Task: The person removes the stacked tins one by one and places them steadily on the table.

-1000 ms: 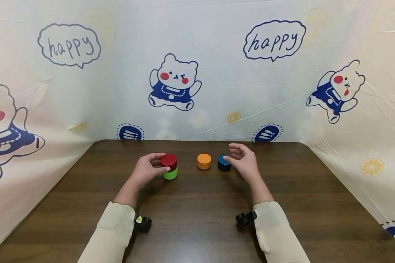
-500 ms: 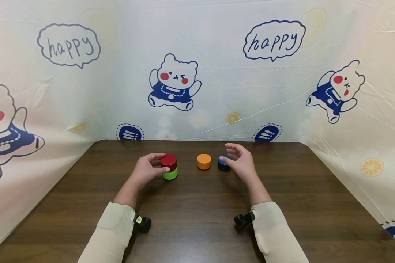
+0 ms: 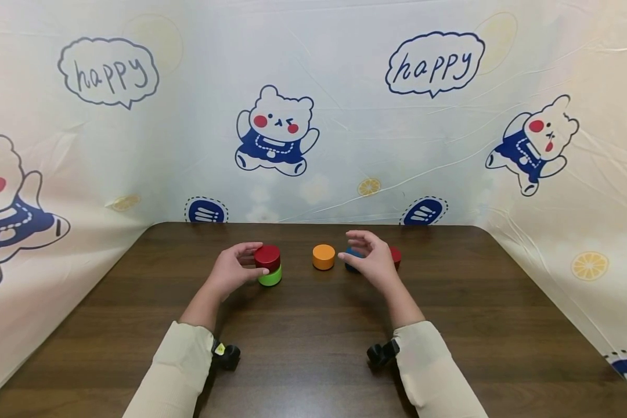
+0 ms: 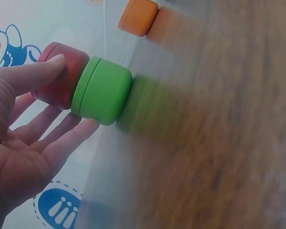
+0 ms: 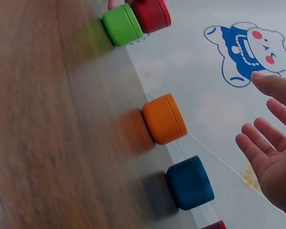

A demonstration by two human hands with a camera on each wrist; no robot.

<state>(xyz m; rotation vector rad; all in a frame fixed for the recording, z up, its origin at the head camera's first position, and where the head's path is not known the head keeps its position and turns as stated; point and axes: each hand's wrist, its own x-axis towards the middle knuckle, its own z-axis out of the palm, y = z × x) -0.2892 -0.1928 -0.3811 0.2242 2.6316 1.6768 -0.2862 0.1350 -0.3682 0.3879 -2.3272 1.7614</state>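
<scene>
On the left of the table, my left hand (image 3: 232, 270) grips a red lidded jar (image 3: 267, 256) between thumb and fingers. That jar sits on top of a bright green jar (image 4: 104, 90); in the left wrist view a fingertip lies against the green one's side. My right hand (image 3: 372, 259) hovers with spread fingers and nothing in them. It partly covers a blue jar (image 5: 189, 183) and a second red jar (image 3: 396, 256). Left of this hand, an orange jar (image 3: 323, 257) stands upright on the wood, apart from the hand.
The brown wooden table (image 3: 303, 354) reaches back to a pale printed cloth (image 3: 345, 116) hung behind and at both sides. Black wrist cameras are strapped at each cuff.
My right hand has moved left, from beside the blue jar to in front of it, uncovering part of the second red jar. My left hand and the stacked jars have stayed put.
</scene>
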